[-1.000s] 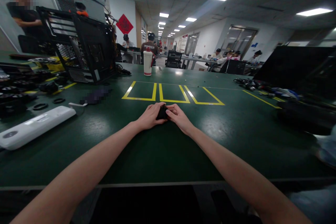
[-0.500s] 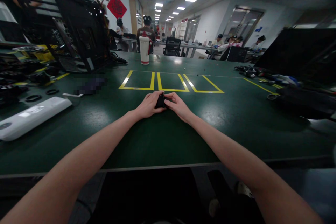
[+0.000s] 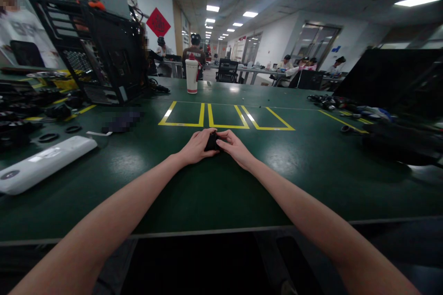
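A small black object (image 3: 211, 142), boxy in outline, is held between both hands low over the green table (image 3: 221, 193); its kind is too dark to make out. My left hand (image 3: 198, 146) wraps its left side, thumb below and fingers above. From the right, my right hand (image 3: 236, 148) pinches it with thumb and fingertips. The fingers cover much of its surface. Just beyond the hands, yellow tape (image 3: 228, 126) marks out three open-topped frames on the table.
A lidded cup (image 3: 191, 76) stands at the back. On the left are an open computer case (image 3: 104, 55), a long white device (image 3: 48, 161) and black rings (image 3: 48, 138). Cables (image 3: 325, 100) and a dark panel (image 3: 394, 78) lie to the right. People sit in the background.
The camera view has tilted up a little, so the scene sits lower. Both hands stay on the black object with almost the same grip. A person in white now shows at far left.
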Motion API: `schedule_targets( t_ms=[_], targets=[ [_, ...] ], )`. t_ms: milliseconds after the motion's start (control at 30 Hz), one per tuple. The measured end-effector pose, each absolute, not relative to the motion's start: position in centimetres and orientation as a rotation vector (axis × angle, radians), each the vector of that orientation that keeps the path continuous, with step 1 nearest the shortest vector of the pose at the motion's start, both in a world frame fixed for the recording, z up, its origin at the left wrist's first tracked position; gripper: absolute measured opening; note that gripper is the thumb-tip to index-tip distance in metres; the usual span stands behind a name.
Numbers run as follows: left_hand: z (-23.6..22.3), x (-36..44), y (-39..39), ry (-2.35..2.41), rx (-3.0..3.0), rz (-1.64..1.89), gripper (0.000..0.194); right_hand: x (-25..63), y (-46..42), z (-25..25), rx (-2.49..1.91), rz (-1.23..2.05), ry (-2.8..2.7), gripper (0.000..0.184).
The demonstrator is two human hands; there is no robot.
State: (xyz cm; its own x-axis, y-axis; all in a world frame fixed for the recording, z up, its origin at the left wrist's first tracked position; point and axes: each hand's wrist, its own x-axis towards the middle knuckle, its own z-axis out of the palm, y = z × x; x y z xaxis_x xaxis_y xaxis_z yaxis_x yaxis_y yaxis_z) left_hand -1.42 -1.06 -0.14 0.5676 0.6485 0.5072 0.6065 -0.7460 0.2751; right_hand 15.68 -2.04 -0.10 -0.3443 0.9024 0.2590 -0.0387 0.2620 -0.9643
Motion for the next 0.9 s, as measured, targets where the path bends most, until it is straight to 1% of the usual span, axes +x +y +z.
schedule_targets(
  t_ms=[67, 133, 300, 367, 633, 700, 900],
  targets=[
    [-0.12, -1.38, -1.06, 1.094, 2.718, 0.927, 0.062, 15.59, -2.19, -0.04, -0.829, 1.224, -1.573, 0.016],
    [-0.10, -1.34, -1.07, 1.100, 2.711, 0.930, 0.062, 15.52, -2.24, -0.04, -0.837, 1.211, -1.569, 0.016],
    [-0.06, -1.34, -1.10, 1.101, 2.704, 0.924, 0.061, 15.53, -2.00, -0.12, -0.865, 1.253, -1.551, 0.029],
    [-0.06, -1.39, -1.09, 1.102, 2.708, 0.919, 0.061, 15.59, -1.91, -0.12, -0.864, 1.292, -1.547, 0.031],
    [-0.06, -1.55, -1.05, 1.092, 2.697, 0.918, 0.062, 15.73, -2.36, 0.17, -0.844, 1.286, -1.546, 0.020],
    [-0.03, -1.54, -1.07, 1.096, 2.690, 0.915, 0.062, 15.67, -2.39, 0.11, -0.850, 1.278, -1.536, 0.020],
    [0.00, -1.53, -1.13, 1.099, 2.699, 0.925, 0.061, 15.69, -1.92, -0.11, -0.851, 1.323, -1.546, 0.033]
  ],
)
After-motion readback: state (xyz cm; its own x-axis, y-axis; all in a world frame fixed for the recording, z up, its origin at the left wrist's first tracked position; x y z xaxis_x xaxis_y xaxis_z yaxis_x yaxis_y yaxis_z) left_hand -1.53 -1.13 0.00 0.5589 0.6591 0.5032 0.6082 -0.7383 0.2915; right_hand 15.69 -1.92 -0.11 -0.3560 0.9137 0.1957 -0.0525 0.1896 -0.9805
